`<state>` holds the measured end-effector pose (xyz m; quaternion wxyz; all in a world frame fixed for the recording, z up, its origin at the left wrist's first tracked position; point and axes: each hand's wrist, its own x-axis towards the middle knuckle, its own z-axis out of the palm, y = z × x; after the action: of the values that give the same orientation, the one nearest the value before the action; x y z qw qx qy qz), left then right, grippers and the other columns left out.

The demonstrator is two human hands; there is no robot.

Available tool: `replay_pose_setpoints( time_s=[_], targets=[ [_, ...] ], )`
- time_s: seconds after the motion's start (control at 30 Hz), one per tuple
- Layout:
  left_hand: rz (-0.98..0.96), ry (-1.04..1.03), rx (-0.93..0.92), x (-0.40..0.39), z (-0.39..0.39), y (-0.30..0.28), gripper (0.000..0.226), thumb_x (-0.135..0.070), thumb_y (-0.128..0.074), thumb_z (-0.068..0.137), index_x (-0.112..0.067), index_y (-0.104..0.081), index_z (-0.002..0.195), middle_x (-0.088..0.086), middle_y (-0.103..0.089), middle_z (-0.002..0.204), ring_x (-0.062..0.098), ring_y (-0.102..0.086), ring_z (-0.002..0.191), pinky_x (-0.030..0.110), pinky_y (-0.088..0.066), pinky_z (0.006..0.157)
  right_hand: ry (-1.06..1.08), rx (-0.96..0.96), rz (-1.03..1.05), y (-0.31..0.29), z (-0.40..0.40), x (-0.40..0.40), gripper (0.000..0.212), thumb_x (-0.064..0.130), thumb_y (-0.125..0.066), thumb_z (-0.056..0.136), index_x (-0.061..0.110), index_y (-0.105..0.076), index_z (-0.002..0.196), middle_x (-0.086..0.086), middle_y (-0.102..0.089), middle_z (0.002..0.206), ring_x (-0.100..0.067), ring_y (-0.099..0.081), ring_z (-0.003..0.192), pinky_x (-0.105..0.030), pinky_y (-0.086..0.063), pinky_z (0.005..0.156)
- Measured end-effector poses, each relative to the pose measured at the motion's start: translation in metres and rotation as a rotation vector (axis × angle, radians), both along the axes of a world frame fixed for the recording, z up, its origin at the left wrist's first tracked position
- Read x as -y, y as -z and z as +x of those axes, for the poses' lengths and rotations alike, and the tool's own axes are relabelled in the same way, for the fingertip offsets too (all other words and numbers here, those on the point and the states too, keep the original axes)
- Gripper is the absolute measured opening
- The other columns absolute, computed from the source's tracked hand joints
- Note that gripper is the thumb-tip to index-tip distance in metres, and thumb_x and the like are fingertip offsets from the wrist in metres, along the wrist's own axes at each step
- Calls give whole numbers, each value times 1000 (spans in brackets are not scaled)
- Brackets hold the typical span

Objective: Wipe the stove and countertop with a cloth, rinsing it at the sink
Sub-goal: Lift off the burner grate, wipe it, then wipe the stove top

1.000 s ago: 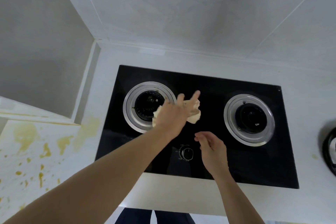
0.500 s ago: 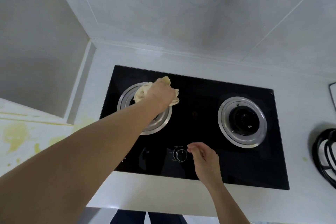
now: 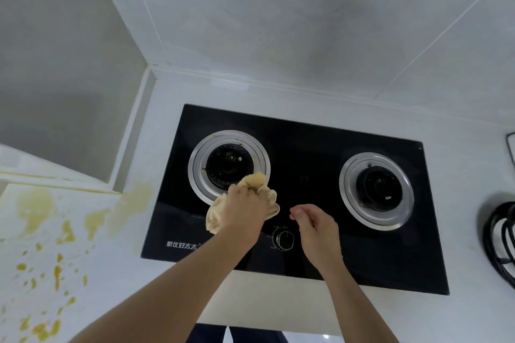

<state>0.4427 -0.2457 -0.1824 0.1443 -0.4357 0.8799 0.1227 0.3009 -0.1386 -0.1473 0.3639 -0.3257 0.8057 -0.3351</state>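
A black glass stove (image 3: 306, 153) with two round burners is set into the white countertop (image 3: 164, 108). My left hand (image 3: 245, 209) grips a crumpled beige cloth (image 3: 214, 217) and presses it on the glass at the near right rim of the left burner (image 3: 228, 164). My right hand (image 3: 315, 227) hovers with loosely curled fingers just right of the control knob (image 3: 283, 239), holding nothing. The right burner (image 3: 376, 189) is uncovered.
Yellow stains and splatters (image 3: 55, 231) cover the countertop left of the stove. A black pan support (image 3: 501, 237) lies at the right edge. Tiled walls (image 3: 278, 22) meet in the far left corner. No sink is in view.
My left hand has dragged the cloth from the far side of the left burner back to its near right rim. My right hand has risen slightly beside the knob.
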Motion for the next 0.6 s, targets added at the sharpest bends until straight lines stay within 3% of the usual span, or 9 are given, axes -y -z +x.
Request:
replay_pose_setpoints(
  time_s=[0.1, 0.2, 0.27, 0.37, 0.43, 0.53, 0.6],
  targets=[
    [-77, 60, 50, -11, 40, -9, 55, -27, -63, 92, -25, -39, 141, -4, -60, 128, 24, -54, 121, 39, -36, 94, -122, -115, 46, 4, 8, 6, 13, 28, -60, 101, 33, -72, 104, 14, -71, 87, -7, -66, 85, -26, -56, 74],
    [-97, -2, 46, -15, 83, -5, 64, -26, -59, 93, -32, -33, 151, -8, -56, 140, 24, -52, 122, 41, -34, 93, -379, -458, 225, 16, 14, 15, 42, 40, -52, 101, 28, -58, 141, 13, -58, 141, -11, -47, 133, -34, -45, 106],
    [-108, -107, 48, -8, 106, -4, 69, -25, -65, 87, -32, -40, 151, -7, -62, 135, 25, -57, 105, 41, -35, 86, -458, -575, 340, 20, 19, 25, 61, 47, -44, 102, 23, -37, 158, 5, -37, 163, -17, -31, 148, -39, -35, 117],
    [-165, -223, 9, 11, 127, 4, 59, -24, -78, 76, -26, -61, 132, -3, -73, 108, 24, -60, 78, 38, -40, 72, -500, -607, 412, 22, 28, 39, 74, 51, -37, 103, 16, -15, 164, -5, -17, 171, -22, -16, 157, -42, -25, 124],
    [-202, -260, -29, 27, 127, 4, 50, -23, -81, 74, -23, -64, 121, -5, -71, 93, 22, -59, 69, 36, -40, 65, -507, -622, 448, 24, 30, 48, 77, 53, -34, 104, 13, -8, 164, -8, -9, 172, -24, -10, 159, -42, -19, 127],
    [-195, -320, -74, 45, 128, 7, 47, -20, -82, 76, -21, -64, 119, -4, -69, 91, 24, -59, 64, 33, -39, 61, -522, -617, 497, 30, 29, 57, 78, 55, -31, 104, 11, -5, 164, -10, -3, 173, -26, -6, 159, -44, -15, 128],
    [-158, -404, -115, 56, 133, 10, 48, -19, -75, 84, -18, -60, 130, 1, -68, 102, 28, -63, 72, 37, -47, 63, -541, -594, 511, 34, 30, 57, 79, 57, -30, 104, 11, -5, 164, -10, 0, 173, -26, -4, 159, -44, -15, 129]
  ],
)
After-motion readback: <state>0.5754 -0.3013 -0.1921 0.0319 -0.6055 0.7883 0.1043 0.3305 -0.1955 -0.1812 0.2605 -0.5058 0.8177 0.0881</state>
